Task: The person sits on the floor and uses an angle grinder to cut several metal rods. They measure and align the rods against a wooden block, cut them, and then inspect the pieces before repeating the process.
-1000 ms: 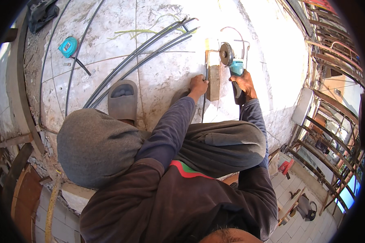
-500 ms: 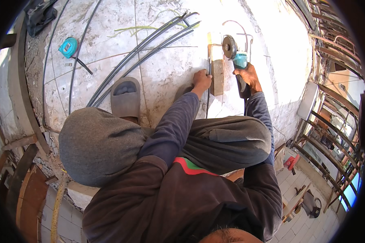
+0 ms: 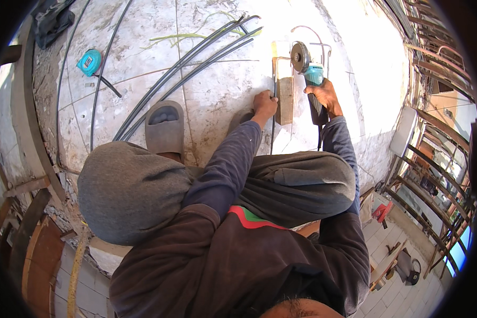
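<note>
My right hand (image 3: pixel 326 98) grips the body of a teal and black angle grinder (image 3: pixel 314 76). Its round disc (image 3: pixel 300 57) is at the far end, above and just right of the top of a wooden block (image 3: pixel 285 102). A thin dark metal rod (image 3: pixel 273 123) runs along the block's left side, its far end bent over the block. My left hand (image 3: pixel 265 105) is closed around this rod, thumb and fingers beside the block. Whether the disc touches metal cannot be made out in the glare.
Several dark rods (image 3: pixel 180 66) lie slanting across the pale floor, left of my hands. A teal tape measure (image 3: pixel 89 62) sits farther left. My sandalled foot (image 3: pixel 164 127) rests close to the rods. Bent rods (image 3: pixel 328 53) lie beyond the grinder; metal frames (image 3: pixel 434 132) stand at right.
The grinder has shifted slightly, its disc a little farther from me and its body turned somewhat. My left hand stays at the rod with barely any movement.
</note>
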`<state>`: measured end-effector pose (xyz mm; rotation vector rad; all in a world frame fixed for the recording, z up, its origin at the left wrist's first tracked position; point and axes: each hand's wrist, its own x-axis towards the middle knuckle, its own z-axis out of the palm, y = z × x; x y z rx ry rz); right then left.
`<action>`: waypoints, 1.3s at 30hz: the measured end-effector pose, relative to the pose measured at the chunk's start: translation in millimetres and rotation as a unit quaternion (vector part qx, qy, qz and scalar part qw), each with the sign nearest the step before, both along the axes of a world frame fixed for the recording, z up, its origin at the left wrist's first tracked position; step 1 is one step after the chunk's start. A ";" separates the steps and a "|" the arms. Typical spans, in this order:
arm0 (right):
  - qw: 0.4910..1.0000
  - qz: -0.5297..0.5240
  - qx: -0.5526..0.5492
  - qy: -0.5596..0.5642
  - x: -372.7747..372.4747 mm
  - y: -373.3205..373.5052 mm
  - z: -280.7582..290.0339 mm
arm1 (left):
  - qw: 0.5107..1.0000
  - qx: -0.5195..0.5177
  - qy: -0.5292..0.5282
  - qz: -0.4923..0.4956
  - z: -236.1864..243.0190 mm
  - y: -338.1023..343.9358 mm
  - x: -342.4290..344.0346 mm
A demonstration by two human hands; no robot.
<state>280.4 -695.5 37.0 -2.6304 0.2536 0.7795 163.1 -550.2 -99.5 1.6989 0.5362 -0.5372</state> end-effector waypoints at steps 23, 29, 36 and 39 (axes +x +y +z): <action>0.999 -0.017 0.035 -0.019 -16.6 6.9 11.5 | 1.000 -0.005 0.005 -0.006 6.7 3.4 0.0; 1.000 -0.017 0.022 -0.014 -18.6 10.0 16.9 | 0.999 0.013 -0.033 0.000 -4.6 -0.2 -2.0; 1.000 -0.011 0.018 -0.017 -17.6 6.8 15.4 | 0.998 -0.036 -0.046 -0.002 -21.6 -5.7 -2.7; 1.000 -0.005 0.010 -0.029 -12.7 -1.2 7.6 | 0.998 -0.063 -0.010 0.018 -21.2 -7.4 -1.9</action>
